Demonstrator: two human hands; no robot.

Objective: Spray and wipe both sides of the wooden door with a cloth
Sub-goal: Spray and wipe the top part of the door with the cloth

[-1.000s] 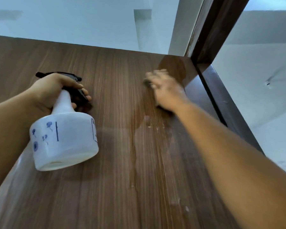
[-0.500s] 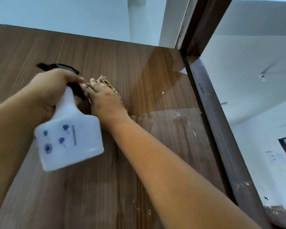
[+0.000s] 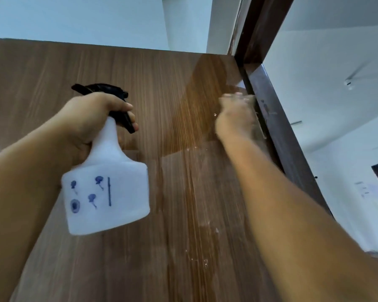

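Though the white spray bottle (image 3: 106,192) carries printed marks, none of them form readable words: four small blue blot-like figures and one vertical blue line sit on its side, and no brand name shows. The left hand (image 3: 90,120) grips the bottle by its narrow neck, fingers curled round it and over the black trigger head (image 3: 103,90), with the fingertips showing beside the trigger lever. The bottle hangs tilted below that hand, its base toward the camera.

The right hand (image 3: 235,118) is raised well apart from the left one, up against the wooden door (image 3: 162,83) near its right edge, just beside the dark door frame (image 3: 277,127). It is badly blurred (only a pale smear shows at its upper edge and along the side), so whether its fingers are spread flat or bunched round a cloth cannot be told.

Below the right hand, along the forearm, the door face bears a glossy wet patch with pale streaks and small white flecks.
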